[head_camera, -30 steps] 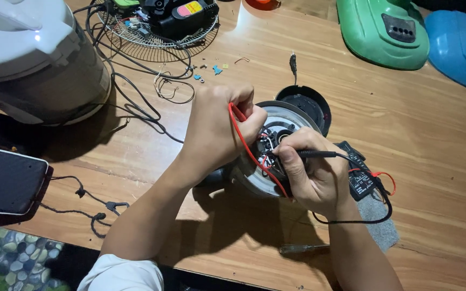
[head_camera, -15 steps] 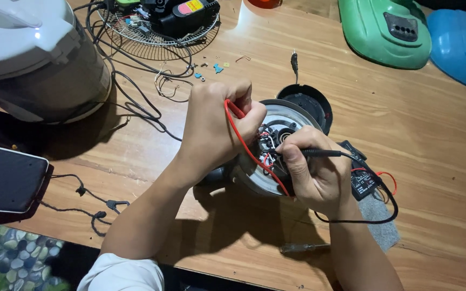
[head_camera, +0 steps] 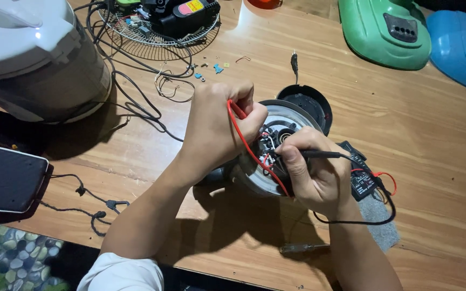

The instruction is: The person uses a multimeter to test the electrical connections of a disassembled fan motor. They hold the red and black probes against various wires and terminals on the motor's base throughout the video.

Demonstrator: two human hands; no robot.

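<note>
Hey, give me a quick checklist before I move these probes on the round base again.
1. Left hand has the red probe gripped: ok.
2. Right hand has the black probe gripped: ok.
3. Probe tips on the right contacts in the round base: cannot tell, fingers hide them.
4. Red lead free of snags: ok, it loops over the base.
5. Meter readable: cannot tell, mostly behind the right hand.
6. Base steady on the table: ok, left hand rests on it.
</note>
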